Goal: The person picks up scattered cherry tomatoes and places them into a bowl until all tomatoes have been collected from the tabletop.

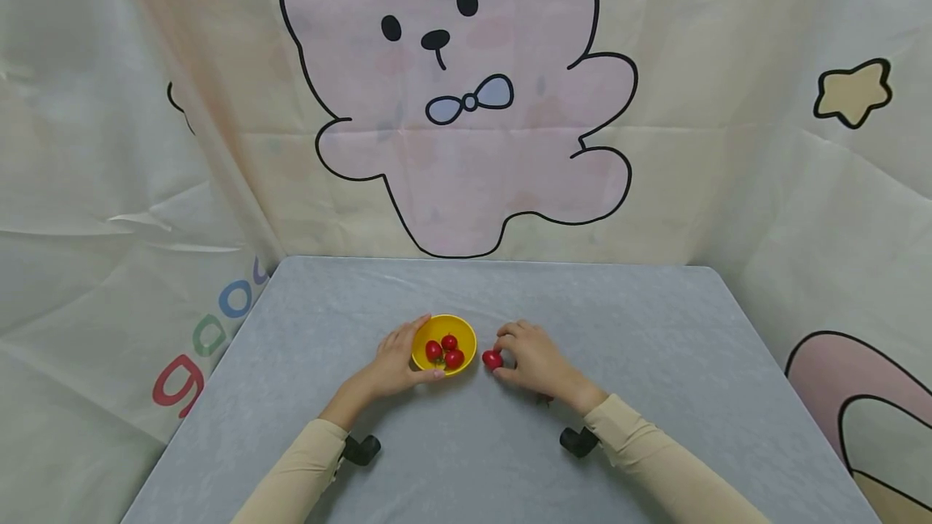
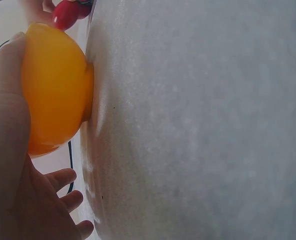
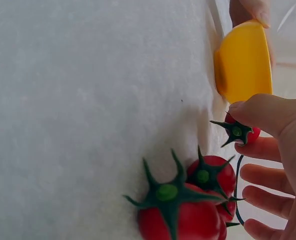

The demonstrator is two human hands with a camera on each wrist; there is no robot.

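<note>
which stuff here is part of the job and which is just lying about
In use:
- small yellow plastic bowl, held by left hand
- red cherry tomato, pinched by right hand
- loose tomatoes on the table

Lying about:
- grey table cover
- cartoon backdrop cloth

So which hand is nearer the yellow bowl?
Left. The left hand grips the yellow bowl; the right hand pinches a tomato beside it.

A grey table (image 1: 655,330) in front of a cartoon-printed cloth backdrop (image 1: 764,184).

Ahead of your hands you see the cloth hung as a wall, creased, with a pale pink bear (image 1: 466,128) wearing a blue bow (image 1: 469,101). To your right sits a yellow star (image 1: 853,92); to your left, coloured letters (image 1: 211,330) run down the fabric. The light is soft and even.
</note>
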